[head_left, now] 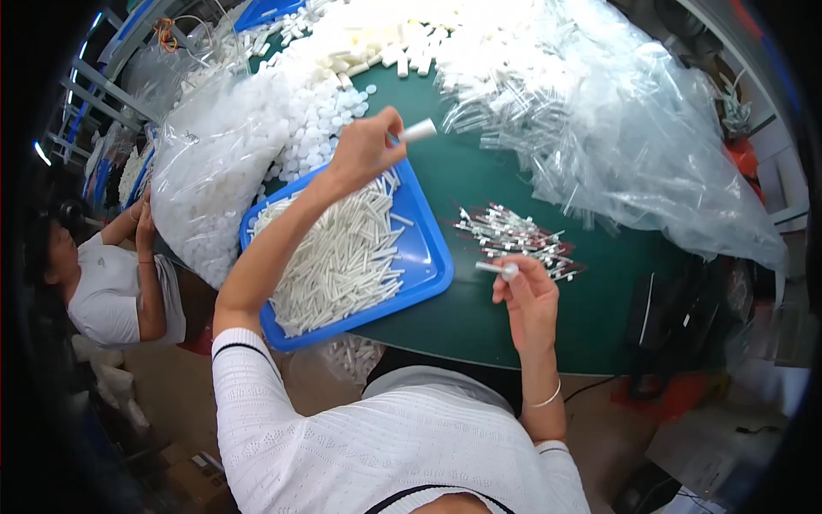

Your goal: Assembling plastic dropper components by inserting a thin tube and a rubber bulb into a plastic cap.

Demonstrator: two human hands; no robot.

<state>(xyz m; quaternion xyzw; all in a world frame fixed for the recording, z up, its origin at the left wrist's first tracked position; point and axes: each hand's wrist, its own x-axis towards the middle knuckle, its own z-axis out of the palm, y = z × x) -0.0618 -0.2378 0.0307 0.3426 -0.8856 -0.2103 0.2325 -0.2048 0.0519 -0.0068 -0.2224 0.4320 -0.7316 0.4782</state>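
My left hand is raised over the far edge of a blue tray, its fingers closed on a short white cylinder. Thin white sticks fill much of that tray. Lower and to the right, my right hand pinches a round translucent cap with a thin white stick pointing left from it. Just beyond the right hand lies a pile of slim parts with white ends and dark red lines on the green table.
White discs spill from a clear bag at the left. White cylinders are heaped at the back. Clear tubes lie beside a large plastic bag at the right. Another person sits at far left.
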